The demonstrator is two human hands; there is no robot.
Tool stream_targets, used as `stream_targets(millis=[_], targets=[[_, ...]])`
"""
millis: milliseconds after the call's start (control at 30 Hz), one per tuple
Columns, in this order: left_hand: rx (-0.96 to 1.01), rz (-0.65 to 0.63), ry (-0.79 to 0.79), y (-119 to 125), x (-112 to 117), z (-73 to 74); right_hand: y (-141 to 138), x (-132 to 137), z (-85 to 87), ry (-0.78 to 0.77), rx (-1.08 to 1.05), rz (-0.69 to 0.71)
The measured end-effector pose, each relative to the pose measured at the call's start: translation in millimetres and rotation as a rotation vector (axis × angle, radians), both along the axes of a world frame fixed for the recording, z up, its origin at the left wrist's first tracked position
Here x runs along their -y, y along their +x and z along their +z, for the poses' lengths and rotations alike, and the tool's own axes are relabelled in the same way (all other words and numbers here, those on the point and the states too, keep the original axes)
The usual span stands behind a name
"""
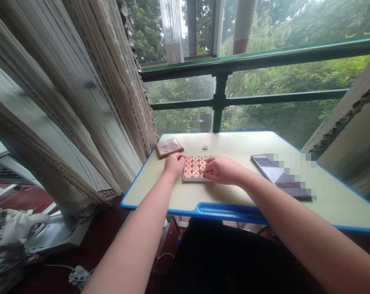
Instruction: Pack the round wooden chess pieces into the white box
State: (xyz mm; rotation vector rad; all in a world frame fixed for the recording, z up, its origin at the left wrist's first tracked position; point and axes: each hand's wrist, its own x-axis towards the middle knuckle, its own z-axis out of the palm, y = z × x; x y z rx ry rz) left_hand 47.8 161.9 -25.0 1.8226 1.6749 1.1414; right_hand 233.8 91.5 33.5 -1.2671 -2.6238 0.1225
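A small open box (185, 178) on the table holds several round wooden chess pieces (195, 168) with red characters, laid in rows. My left hand (173, 164) rests curled against the box's left side, fingers touching its upper left corner. My right hand (222, 170) lies over the right part of the box, fingers curled down onto the pieces there; whether it grips one is hidden. The box's brown lid (169, 147) lies to the upper left. A single loose piece (205, 147) sits on the table beyond the box.
The pale table (243, 143) has a blue rim with a groove at its near edge. A dark phone (279, 177) lies to the right. Curtains (80, 98) hang at the left, a green window railing (258, 59) stands behind, and a bag (10, 237) sits on the floor.
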Motion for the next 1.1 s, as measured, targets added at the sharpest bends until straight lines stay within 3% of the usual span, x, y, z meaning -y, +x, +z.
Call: stream_targets(millis=[400, 700, 1100], targets=[[0.029, 0.007, 0.004, 0, -4, -2.2, -11, -2, 3.9, -0.107, 0.003, -0.060], [0.050, 0.046, 0.008, 2, -7, -3.7, -20, -4, 6.7, -0.192, 0.089, -0.267], [0.043, 0.048, -0.002, 1, -5, -0.6, -14, -3, 6.6, -0.099, 0.014, -0.290]])
